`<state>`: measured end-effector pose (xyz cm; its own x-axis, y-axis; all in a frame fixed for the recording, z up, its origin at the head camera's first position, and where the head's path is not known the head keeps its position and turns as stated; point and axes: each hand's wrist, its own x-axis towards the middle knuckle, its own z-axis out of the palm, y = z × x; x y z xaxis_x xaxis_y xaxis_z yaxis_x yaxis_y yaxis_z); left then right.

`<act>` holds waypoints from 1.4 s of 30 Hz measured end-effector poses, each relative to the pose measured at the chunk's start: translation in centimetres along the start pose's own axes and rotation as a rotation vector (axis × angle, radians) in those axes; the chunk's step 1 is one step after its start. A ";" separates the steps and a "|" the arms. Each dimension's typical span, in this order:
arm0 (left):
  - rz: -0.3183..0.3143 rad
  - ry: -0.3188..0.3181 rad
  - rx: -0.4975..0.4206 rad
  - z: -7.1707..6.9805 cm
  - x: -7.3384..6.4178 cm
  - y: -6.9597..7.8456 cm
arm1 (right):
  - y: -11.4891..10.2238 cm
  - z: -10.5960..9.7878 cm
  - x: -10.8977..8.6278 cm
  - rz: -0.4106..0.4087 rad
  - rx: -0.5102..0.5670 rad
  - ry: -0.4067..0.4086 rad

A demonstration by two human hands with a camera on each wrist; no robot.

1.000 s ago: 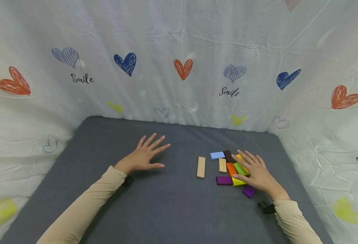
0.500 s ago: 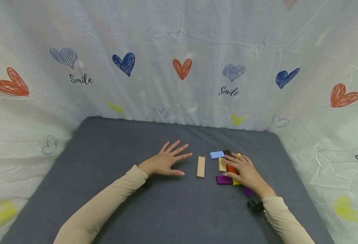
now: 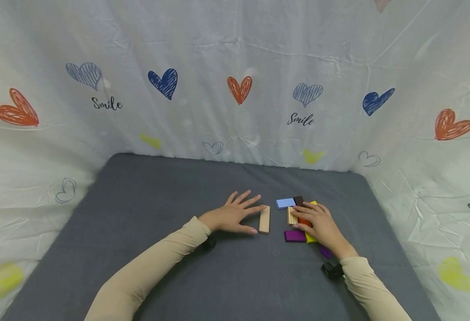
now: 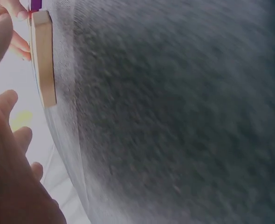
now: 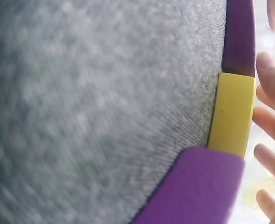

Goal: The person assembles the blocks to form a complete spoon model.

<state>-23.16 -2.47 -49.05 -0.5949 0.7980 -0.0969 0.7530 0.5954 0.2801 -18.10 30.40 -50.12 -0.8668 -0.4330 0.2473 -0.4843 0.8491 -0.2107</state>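
A plain wooden block (image 3: pixel 264 220) lies alone on the dark grey cloth. My left hand (image 3: pixel 230 217) is just left of it, fingers spread, with one fingertip overlapping the block's far end and the thumb near its close end. My right hand (image 3: pixel 320 224) is over a group of coloured blocks, fingers extended and apart. Its index finger and thumb are at the two ends of a striped wooden block (image 3: pixel 292 216). An orange block (image 3: pixel 304 221) shows partly beneath the hand. In the right wrist view the fingers stand beyond a yellow block (image 5: pixel 231 116) and a purple block (image 5: pixel 193 186).
A light blue block (image 3: pixel 285 203) and a dark brown block (image 3: pixel 298 201) lie at the group's far side. Another purple block (image 3: pixel 295 236) is at its near left. The cloth-covered table (image 3: pixel 202 281) meets a white curtain (image 3: pixel 202 111) printed with hearts behind.
My left hand has moved right to the plain wooden block. My right hand has shifted left across the group to the striped block. The blocks lie as before.
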 end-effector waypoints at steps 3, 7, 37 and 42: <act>-0.006 -0.004 -0.004 0.0 0.4 0.4 | -0.1 0.2 0.0 0.015 0.002 -0.012; -0.016 -0.016 -0.025 0.1 0.8 0.7 | -0.1 0.2 0.0 0.019 0.023 0.000; -0.004 0.062 -0.013 1.1 2.7 1.1 | -0.4 0.2 0.3 0.041 0.032 0.004; 0.006 0.080 -0.042 1.1 2.7 1.2 | -0.4 0.3 0.3 0.041 0.036 0.003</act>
<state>-23.60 0.48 -49.99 -0.6123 0.7904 -0.0193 0.7451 0.5850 0.3204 -18.18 29.86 -50.22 -0.8857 -0.3971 0.2406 -0.4523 0.8548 -0.2544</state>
